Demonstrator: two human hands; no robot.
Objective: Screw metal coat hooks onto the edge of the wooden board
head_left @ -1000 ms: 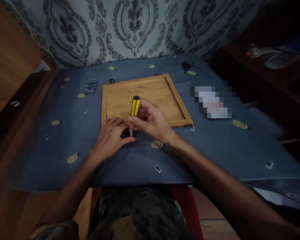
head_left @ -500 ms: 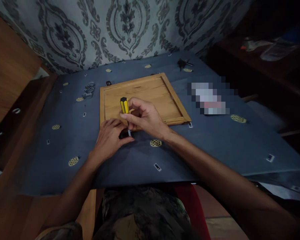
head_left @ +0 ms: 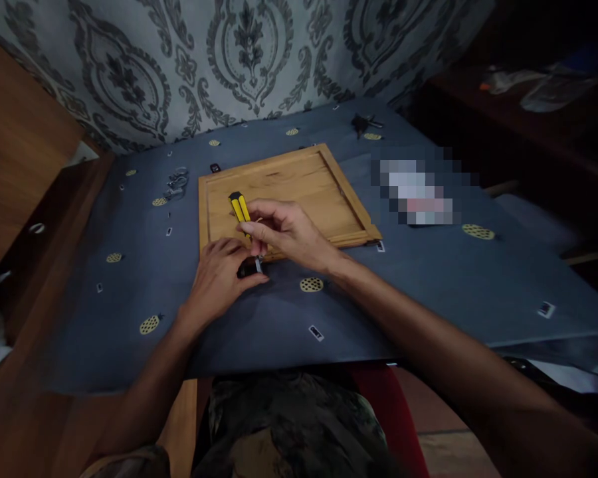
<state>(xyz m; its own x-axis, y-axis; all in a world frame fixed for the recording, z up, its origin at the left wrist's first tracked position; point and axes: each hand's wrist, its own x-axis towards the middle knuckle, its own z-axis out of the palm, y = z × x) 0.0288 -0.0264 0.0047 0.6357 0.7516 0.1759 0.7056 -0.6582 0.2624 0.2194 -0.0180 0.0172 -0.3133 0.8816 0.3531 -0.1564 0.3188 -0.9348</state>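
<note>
A wooden framed panel (head_left: 289, 192) lies on the blue patterned cloth. My right hand (head_left: 289, 232) pinches a yellow and black screwdriver (head_left: 240, 207) over the panel's near left part, its handle leaning up to the left. At the panel's near edge, my left hand (head_left: 219, 275) is curled round a small dark piece with a shiny metal part (head_left: 252, 267), thumb on the near side. The screwdriver's lower end comes down beside that piece; its tip is hidden by my fingers.
Small metal parts (head_left: 176, 182) lie left of the panel. A dark object (head_left: 363, 124) sits at the table's back right, and a blurred-out item (head_left: 416, 192) right of the panel. A patterned curtain (head_left: 249, 53) hangs behind.
The screwdriver's handle has tipped further to the left in my right hand. My left hand keeps its place at the panel's near edge.
</note>
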